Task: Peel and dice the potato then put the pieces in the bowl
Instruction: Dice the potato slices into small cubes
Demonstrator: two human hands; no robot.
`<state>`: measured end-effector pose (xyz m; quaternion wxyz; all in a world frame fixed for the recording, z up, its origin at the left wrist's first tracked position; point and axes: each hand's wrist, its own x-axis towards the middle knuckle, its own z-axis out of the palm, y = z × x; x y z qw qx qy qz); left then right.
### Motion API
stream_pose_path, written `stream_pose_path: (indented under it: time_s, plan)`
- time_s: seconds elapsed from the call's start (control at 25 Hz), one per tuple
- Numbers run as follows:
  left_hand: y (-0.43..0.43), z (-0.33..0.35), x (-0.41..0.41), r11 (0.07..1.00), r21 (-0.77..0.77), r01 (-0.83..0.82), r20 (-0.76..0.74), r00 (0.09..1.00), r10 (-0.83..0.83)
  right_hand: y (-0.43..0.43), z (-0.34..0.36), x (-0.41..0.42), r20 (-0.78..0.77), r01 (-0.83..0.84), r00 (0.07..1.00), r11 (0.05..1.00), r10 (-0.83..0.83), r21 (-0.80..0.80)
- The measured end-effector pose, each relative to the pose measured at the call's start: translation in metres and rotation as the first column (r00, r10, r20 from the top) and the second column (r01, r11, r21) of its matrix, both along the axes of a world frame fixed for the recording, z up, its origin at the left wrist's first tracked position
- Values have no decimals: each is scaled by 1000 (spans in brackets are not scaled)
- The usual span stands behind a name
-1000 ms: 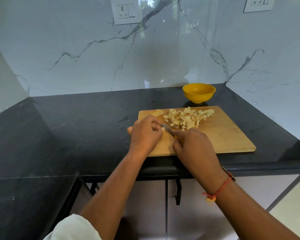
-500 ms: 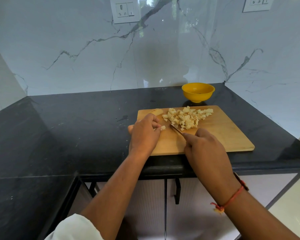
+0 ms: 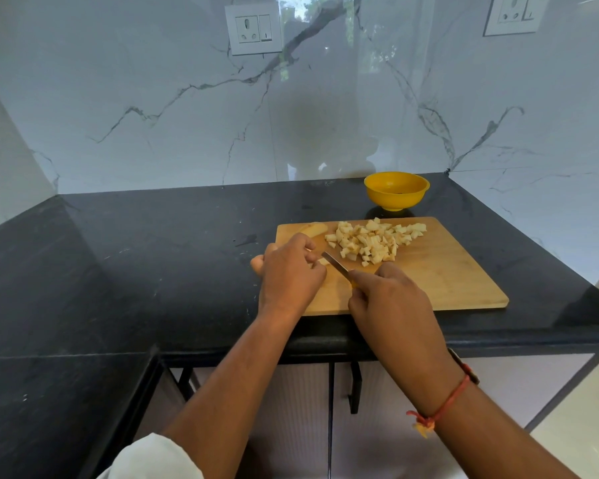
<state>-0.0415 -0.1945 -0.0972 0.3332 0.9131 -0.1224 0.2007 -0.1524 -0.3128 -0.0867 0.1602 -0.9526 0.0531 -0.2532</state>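
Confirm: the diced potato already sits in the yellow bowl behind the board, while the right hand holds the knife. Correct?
Wrong on one count. The head view shows the diced potato heaped on the cutting board, not in the yellow bowl, which stands behind the board without pieces. The right hand does hold the knife.

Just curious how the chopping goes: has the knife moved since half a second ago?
Yes. The knife has slid left across the cutting board, away from the diced pile, back to the potato piece the left hand holds.
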Motion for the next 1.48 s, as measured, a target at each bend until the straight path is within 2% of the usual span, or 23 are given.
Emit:
stream_pose_path:
  time_s: [0.28,0.64,0.8,0.96,1.12,1.48]
  plan:
    - [2,-4,10,996,-81,40,-52,998,-44,1,1,17,-58,-26,998,1000,27,13]
    - [1,-1,7,999,-51,-3,-11,1000,2,-12,-5,-9,-37,13,999,991,-18,-131]
    - [2,1,2,999,-21,-39,-22,999,38,-14,-1,-6,19,40,999,996,-39,-77]
    - [3,3,0,999,15,-40,-28,999,41,-5,0,-4,28,-3,1000,1000,4,-21]
    - [3,3,1,999,-29,-16,-30,999,15,1,-1,-2,11,-36,999,999,36,-4]
    - [4,-2,6,999,-54,-2,-27,1000,0,5,0,9,-73,-61,996,994,54,-93]
